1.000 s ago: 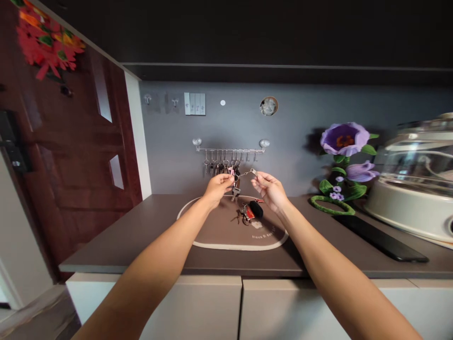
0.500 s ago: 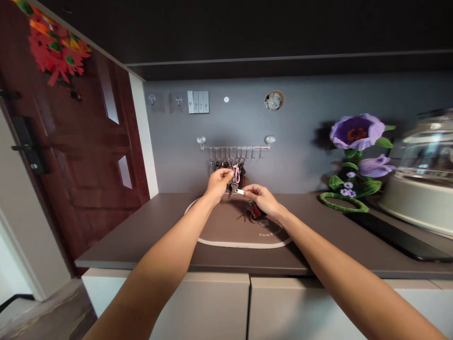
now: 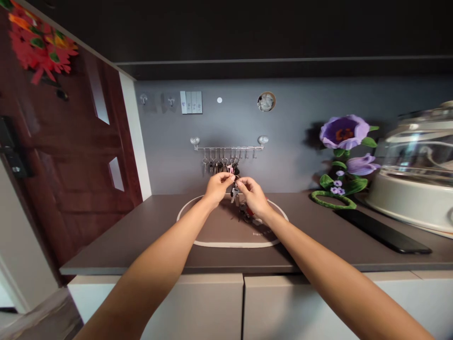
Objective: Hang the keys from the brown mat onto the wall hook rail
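Above the mat, my left hand [image 3: 220,187] and my right hand [image 3: 252,194] meet with pinched fingers at a key ring [image 3: 237,177]. A silver key [image 3: 234,193] dangles from it between the hands. Right behind them, several bunches of keys [image 3: 220,166] hang from the hooks of a clear wall rail [image 3: 229,148]. Another bunch of keys with a dark red part [image 3: 247,212] lies on the oval brown mat [image 3: 215,231], partly hidden by my right hand.
The mat lies on a dark counter [image 3: 141,236] under a low black cabinet [image 3: 247,33]. To the right stand a purple artificial flower [image 3: 344,134], a black phone [image 3: 384,232] and a white appliance with a clear dome [image 3: 410,193]. A brown door [image 3: 81,189] is at the left.
My right hand has come up and in to meet my left at the key ring. The white tag it held no longer shows. The view has shifted slightly right.
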A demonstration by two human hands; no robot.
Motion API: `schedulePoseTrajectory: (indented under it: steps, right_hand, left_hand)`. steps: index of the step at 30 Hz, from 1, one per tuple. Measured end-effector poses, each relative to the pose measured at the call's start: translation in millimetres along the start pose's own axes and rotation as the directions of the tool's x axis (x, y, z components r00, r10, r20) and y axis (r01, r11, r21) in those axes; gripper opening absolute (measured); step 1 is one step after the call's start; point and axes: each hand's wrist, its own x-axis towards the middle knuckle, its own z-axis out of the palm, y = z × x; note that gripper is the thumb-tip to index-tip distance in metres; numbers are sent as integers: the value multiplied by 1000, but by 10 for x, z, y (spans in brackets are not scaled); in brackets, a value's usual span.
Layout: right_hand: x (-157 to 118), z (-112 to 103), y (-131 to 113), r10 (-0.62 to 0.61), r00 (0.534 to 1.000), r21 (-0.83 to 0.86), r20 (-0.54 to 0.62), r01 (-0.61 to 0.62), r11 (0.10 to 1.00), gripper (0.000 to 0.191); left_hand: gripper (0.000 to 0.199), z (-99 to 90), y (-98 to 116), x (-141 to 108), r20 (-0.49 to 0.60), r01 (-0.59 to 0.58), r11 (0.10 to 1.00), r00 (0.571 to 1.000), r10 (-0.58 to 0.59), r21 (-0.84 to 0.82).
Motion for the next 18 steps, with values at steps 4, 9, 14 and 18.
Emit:
schedulePoseTrajectory:
  steps: [4, 9, 14, 18]
  right_hand:
    - [11, -15, 21, 10, 999, 13, -37, -9, 1000, 29]
    - [-9, -35, -64, -20, 999, -13, -50, 20, 1000, 29]
    - [68, -50, -68, -11, 997, -17, -77, 10, 1000, 27]
    - [252, -98, -11, 77, 988, 18, -135, -75, 997, 26]
  left_hand:
    - [25, 22, 4, -22, -1, 1, 1000, 1000, -1, -7]
    - [26, 24, -10, -24, 22, -10, 1000, 1000, 11, -11]
    - [31, 15, -46, -11, 2, -40, 999, 999, 40, 7]
    - [28, 7, -47, -9, -40, -16, 999, 999, 18, 31]
